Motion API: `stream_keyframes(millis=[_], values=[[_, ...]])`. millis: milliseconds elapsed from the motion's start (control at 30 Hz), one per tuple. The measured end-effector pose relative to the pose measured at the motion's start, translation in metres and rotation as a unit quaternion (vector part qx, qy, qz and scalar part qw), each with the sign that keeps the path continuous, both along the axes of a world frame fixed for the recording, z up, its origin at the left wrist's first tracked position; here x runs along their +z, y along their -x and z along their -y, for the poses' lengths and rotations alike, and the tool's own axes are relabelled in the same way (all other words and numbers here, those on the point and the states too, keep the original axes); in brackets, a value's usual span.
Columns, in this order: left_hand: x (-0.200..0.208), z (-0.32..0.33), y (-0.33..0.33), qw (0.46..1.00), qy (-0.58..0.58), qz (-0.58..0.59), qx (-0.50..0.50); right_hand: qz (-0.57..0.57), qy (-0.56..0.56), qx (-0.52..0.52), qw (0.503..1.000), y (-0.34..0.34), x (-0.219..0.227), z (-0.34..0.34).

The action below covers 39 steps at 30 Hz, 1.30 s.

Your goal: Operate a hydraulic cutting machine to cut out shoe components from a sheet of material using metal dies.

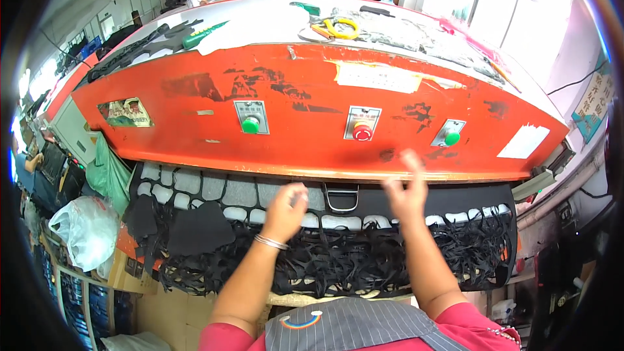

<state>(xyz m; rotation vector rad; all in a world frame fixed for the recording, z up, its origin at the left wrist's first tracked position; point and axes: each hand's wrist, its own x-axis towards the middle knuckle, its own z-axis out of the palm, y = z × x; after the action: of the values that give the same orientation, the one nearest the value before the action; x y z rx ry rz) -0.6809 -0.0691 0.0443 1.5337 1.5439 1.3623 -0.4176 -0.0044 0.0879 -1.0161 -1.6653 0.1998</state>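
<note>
My left hand (286, 213) hangs above the black sheet, its fingers curled in; whatever they may hold is hidden. To its right my right hand (408, 196) is raised open, fingers apart and slightly blurred, in front of the red machine (292, 149). Between the hands a metal-edged cutting die (342, 199) with a rounded outline lies on the black sheet (448, 200). Rows of rounded cut-out holes in that sheet show a pale surface beneath. Tangled black offcut strips (338, 257) cover the near edge below both wrists.
The machine's front carries a green button (250, 125), a red stop button (362, 131) and another green button (450, 138). On top lie yellow-handled scissors (342, 28). Black cut pieces (200, 229) and a white plastic bag (88, 233) are at left. People are in the background.
</note>
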Motion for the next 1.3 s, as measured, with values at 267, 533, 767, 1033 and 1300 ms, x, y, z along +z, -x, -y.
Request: stream_keyframes(millis=[267, 533, 767, 1033, 1300], values=[[0.098, -0.068, 0.068, 0.871, -0.362, -0.265, 0.201, -0.007, -0.193, -0.409, 0.892, -0.064, 0.086, -0.111], [0.068, -0.016, 0.026, 0.976, -0.14, -0.164, -0.017, 0.007, -0.128, -0.153, 0.98, -0.057, 0.02, -0.025], [0.0, 0.115, -0.03, 0.94, 0.048, -0.282, -0.185, 0.352, 0.204, 0.223, 0.886, 0.01, -0.039, 0.153], [-0.012, 0.129, -0.053, 0.937, -0.004, -0.347, -0.042, 0.387, 0.143, 0.12, 0.903, 0.014, -0.06, 0.168], [-0.002, 0.164, -0.047, 0.918, 0.14, -0.339, -0.148, 0.49, 0.337, 0.348, 0.725, -0.006, -0.021, 0.178]])
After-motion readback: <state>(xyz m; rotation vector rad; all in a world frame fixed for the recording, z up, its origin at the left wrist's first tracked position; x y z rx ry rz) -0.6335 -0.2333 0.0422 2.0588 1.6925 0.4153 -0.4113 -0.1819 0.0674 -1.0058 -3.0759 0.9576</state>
